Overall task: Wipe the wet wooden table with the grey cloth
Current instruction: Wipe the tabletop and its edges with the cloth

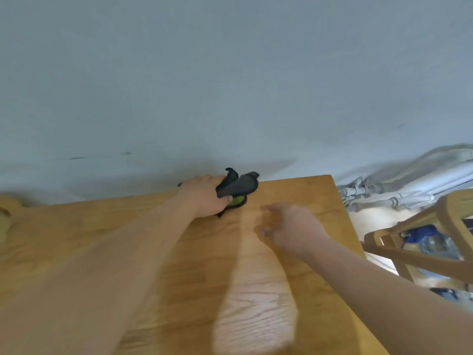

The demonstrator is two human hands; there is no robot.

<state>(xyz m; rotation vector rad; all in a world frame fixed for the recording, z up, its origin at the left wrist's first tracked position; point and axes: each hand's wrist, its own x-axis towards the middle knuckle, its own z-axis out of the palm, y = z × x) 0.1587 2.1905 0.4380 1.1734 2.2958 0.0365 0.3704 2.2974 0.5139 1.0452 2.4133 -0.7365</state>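
Note:
The wooden table (320, 201) fills the lower frame, with a pale shiny streak (256, 290) down its middle. At its far edge by the wall lies the dark grey cloth (240, 187), bunched, with a green patch on its near side. My left hand (204, 196) is closed on the cloth's left part, thumb pressing on it. To the right and nearer hovers my right hand (291, 226), just over the table, fingers loosely curled and apart, holding nothing. The view is blurred by motion.
A pale grey wall (230, 85) stands right behind the table. A wooden chair (435, 239) is at the right beside the table's edge, with grey pipes (384, 193) behind it. A yellowish object (5, 219) shows at the far left edge.

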